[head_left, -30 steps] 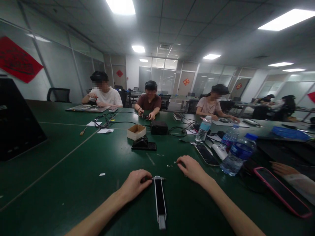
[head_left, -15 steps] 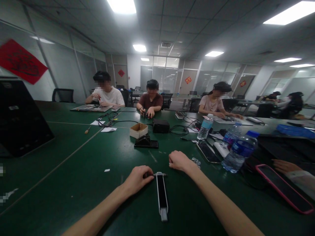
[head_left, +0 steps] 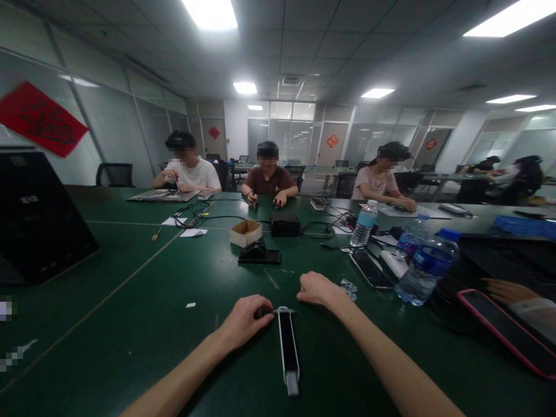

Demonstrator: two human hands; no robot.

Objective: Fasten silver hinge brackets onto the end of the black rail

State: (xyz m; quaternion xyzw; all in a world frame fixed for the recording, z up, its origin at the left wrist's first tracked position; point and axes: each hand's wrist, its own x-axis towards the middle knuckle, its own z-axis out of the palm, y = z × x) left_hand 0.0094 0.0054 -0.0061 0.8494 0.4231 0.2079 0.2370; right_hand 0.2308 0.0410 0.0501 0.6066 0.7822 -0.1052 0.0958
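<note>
A long black bar with silver metal ends (head_left: 289, 350) lies lengthwise on the green table (head_left: 130, 324) in front of me. My left hand (head_left: 245, 321) is closed, fingertips pinched at the bar's far metal end. My right hand (head_left: 317, 288) rests as a loose fist just beyond and right of that end; what its fingers hold, if anything, is hidden. Small pale metal parts (head_left: 348, 288) lie by its right side.
A water bottle (head_left: 423, 267), a dark phone (head_left: 370, 270) and a pink-cased phone (head_left: 508, 333) lie to the right, near another person's hand (head_left: 504, 289). A black stand (head_left: 258, 253), cardboard box (head_left: 245, 232) and cables sit farther back. Three people work across the table. A black laptop (head_left: 39, 220) stands left.
My right hand drew back from the small parts on the table toward the bar's far end and closed into a fist. My left hand stayed on the bar's end.
</note>
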